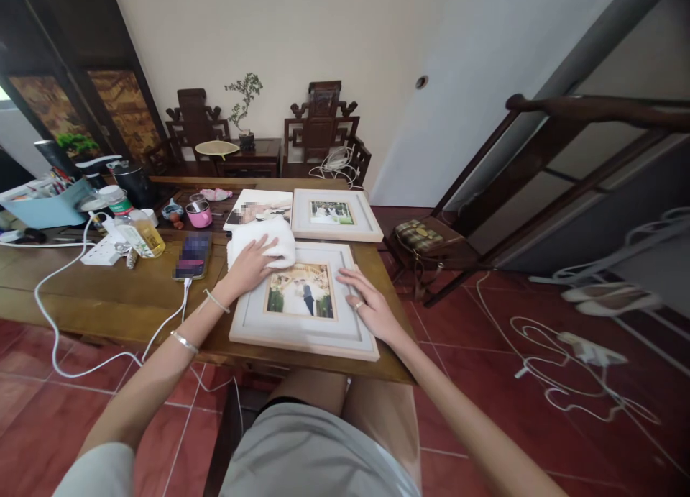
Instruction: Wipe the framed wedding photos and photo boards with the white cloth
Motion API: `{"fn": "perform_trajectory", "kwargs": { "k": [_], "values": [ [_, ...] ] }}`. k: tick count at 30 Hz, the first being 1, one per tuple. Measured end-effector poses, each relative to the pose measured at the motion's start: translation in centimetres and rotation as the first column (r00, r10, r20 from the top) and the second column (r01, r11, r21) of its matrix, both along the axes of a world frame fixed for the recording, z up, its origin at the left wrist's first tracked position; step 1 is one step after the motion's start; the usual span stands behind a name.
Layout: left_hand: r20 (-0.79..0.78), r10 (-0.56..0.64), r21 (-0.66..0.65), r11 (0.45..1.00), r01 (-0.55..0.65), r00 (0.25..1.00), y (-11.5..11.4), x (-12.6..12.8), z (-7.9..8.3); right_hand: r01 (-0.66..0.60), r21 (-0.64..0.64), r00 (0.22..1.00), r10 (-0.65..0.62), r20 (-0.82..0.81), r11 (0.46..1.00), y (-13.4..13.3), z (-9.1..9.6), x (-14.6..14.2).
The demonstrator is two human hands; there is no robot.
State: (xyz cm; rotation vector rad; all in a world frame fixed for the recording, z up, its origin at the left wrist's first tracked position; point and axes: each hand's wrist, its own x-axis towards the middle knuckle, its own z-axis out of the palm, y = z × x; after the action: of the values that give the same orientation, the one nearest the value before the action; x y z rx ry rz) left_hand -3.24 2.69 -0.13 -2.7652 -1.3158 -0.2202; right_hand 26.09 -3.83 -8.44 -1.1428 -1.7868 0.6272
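Note:
On the wooden table in front of me lies a picture frame (251,324) with a pale wood rim and a photo of a couple in the middle. My left hand (253,263) presses on a bunched white towel (240,238) at the frame's far left corner, its fingers over the cloth. My right hand (371,306) rests on the frame's right side, fingers stretched out over the mat beside the photo. Behind it lie a second framed photo (331,211) and a white photo panel (259,206), partly covered by the towel.
To the left are a phone (192,256) on a cable, a bottle of yellow liquid (143,234), a white power strip (101,251), a pink cup (199,213) and a blue organizer box (48,209). A wooden chair (447,245) holding a plaid bag (419,235) stands right.

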Motion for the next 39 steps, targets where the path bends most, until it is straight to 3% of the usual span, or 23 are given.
{"fn": "perform_trajectory", "kwargs": {
  "k": [2,4,9,12,15,22,26,29,36,39],
  "values": [
    [-0.034,-0.03,-0.014,0.999,0.029,0.999,-0.3,0.1,0.0,0.017,0.001,1.0,-0.017,-0.008,1.0,0.0,-0.1,-0.1],
    [-0.081,-0.075,-0.054,0.996,0.071,0.994,-2.2,0.0,0.0,0.038,0.0,0.999,-0.038,-0.011,0.999,-0.1,0.0,-0.2],
    [-0.08,-0.193,-0.148,0.972,0.18,0.978,-10.6,-1.0,0.4,0.077,0.047,0.997,-0.079,0.022,0.996,-0.5,0.8,-0.7],
    [-0.034,-0.205,-0.154,0.968,0.197,0.978,-13.8,-1.6,0.6,0.032,0.099,0.997,-0.038,0.063,0.995,-0.7,1.5,-0.7],
    [-0.019,-0.191,-0.126,0.974,0.187,0.981,-13.3,-1.5,0.4,-0.039,0.065,0.994,0.032,0.106,0.997,-0.6,1.7,-0.6],
    [-0.038,-0.011,-0.038,0.999,0.009,0.999,-4.0,0.3,-0.2,-0.152,0.083,0.985,0.144,0.093,0.985,-0.8,1.0,-0.5],
    [-0.074,0.032,-0.01,0.999,-0.033,0.997,-1.9,1.2,0.2,-0.142,0.068,0.988,0.137,0.073,0.987,-0.8,0.7,-0.4],
    [-0.15,0.003,-0.038,0.999,-0.009,0.989,-3.8,1.2,0.3,-0.1,0.044,0.995,0.098,0.034,0.994,-0.3,0.4,-0.1],
    [-0.107,-0.147,-0.113,0.984,0.134,0.983,-13.0,1.1,0.8,-0.068,-0.075,0.997,0.065,-0.04,0.995,0.6,0.1,-0.2],
    [-0.082,-0.183,-0.129,0.977,0.172,0.98,-14.0,1.6,0.9,-0.052,-0.048,0.998,0.05,-0.04,0.998,0.4,0.1,-0.4]
  ]
}}
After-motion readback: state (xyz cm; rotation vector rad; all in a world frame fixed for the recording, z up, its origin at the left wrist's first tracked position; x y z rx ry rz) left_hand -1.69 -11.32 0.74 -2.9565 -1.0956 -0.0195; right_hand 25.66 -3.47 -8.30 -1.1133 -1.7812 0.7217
